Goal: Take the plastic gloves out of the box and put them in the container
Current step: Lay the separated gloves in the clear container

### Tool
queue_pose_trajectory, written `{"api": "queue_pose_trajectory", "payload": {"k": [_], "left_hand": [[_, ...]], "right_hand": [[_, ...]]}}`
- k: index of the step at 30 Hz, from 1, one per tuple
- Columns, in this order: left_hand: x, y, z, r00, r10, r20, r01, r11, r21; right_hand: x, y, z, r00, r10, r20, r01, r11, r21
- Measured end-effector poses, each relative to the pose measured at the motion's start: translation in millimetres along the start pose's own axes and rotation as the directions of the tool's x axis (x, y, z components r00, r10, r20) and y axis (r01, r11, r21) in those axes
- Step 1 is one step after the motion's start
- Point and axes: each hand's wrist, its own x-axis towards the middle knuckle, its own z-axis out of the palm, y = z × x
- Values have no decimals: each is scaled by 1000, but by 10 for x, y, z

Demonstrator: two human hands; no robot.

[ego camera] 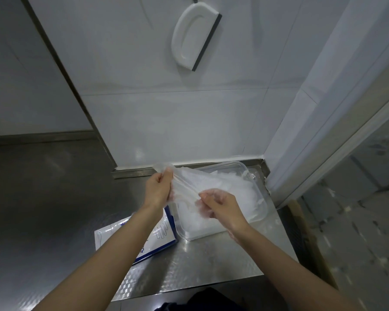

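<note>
With our left hand (158,189) and right hand (218,205) both pinching the gloves (184,187) taut over the container (262,199), we judged lowering them flat inside wisest.

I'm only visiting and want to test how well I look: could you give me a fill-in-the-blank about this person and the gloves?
1. The left hand and the right hand grip stretched plastic gloves over the clear ____.
2. The glove box lies on the steel counter, to the ____ of the container.
3. The white scraper hangs on the ____.
Missing words: container; left; wall.
</note>
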Motion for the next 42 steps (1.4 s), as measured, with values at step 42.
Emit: {"api": "queue_pose_trajectory", "payload": {"k": [42], "left_hand": [[86,43,-51,392,371,842,-906,-4,424]], "right_hand": [[574,-174,-922,773,-349,530,584,67,-809]]}}
